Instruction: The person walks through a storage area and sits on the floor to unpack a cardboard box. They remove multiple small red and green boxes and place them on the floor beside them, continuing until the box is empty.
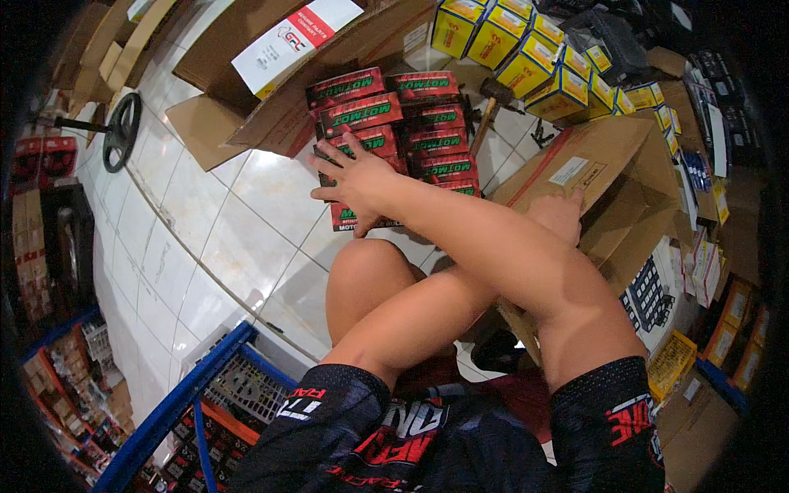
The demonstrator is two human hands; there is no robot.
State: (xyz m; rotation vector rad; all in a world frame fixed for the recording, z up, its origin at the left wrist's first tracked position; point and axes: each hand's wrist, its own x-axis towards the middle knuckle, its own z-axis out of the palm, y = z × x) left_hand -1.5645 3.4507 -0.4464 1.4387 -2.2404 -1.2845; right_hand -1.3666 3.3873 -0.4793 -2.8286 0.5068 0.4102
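Observation:
My forearms cross, the right one over the left. My right hand (357, 179) is spread over the near left stack of red Motmot product boxes (360, 114), fingers apart and holding nothing. Whether its palm presses on them is not clear. Two rows of these boxes stand side by side on white floor tiles. Reaching right, my left hand (555, 215) grips the edge of an open cardboard box (607, 157), which lies tilted. My right forearm hides part of that hand.
Yellow-and-blue product boxes (515, 46) stand at the upper right. A wooden-handled hammer (487, 114) lies beside the red boxes. Large open cartons (259, 114) rise at the upper left, near a black handwheel (122, 132). A blue metal frame (185, 394) and a yellow basket (672, 363) flank me.

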